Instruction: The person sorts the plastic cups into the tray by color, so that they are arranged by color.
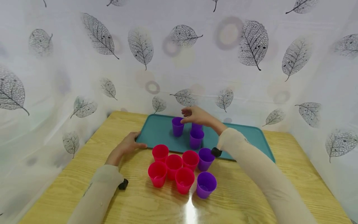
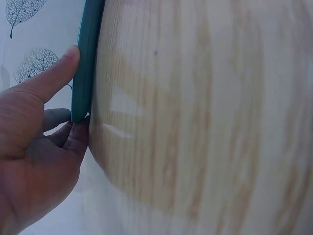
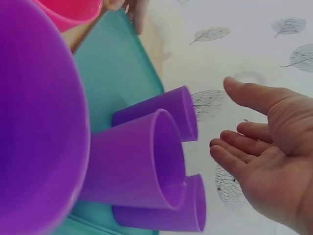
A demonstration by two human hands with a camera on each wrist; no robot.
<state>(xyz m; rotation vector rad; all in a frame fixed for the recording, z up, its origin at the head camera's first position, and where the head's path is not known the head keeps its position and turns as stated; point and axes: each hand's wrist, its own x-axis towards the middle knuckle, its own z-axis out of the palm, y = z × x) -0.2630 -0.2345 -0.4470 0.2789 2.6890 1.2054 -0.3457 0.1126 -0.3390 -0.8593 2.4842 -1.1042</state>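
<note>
My left hand [image 1: 129, 143] grips the left corner of a teal tray [image 1: 158, 132], its thumb on the rim and fingers curled at the edge in the left wrist view. Over the tray, my right hand [image 1: 199, 115] hovers with relaxed fingers and holds nothing. Below it three purple cups stand upright: one at the left [image 1: 177, 129], one nearer the front [image 1: 196, 143], and a third [image 1: 197, 126] partly hidden behind the right hand. The right wrist view shows a gap between the palm [image 3: 274, 181] and these cups.
Several red cups [image 1: 174, 168] stand grouped on the wooden table [image 1: 134, 199] before the tray. Two more purple cups [image 1: 206, 185] are at their right. A second teal tray section [image 1: 251, 138] extends rightward. A leaf-printed curtain [image 1: 184, 71] hangs behind.
</note>
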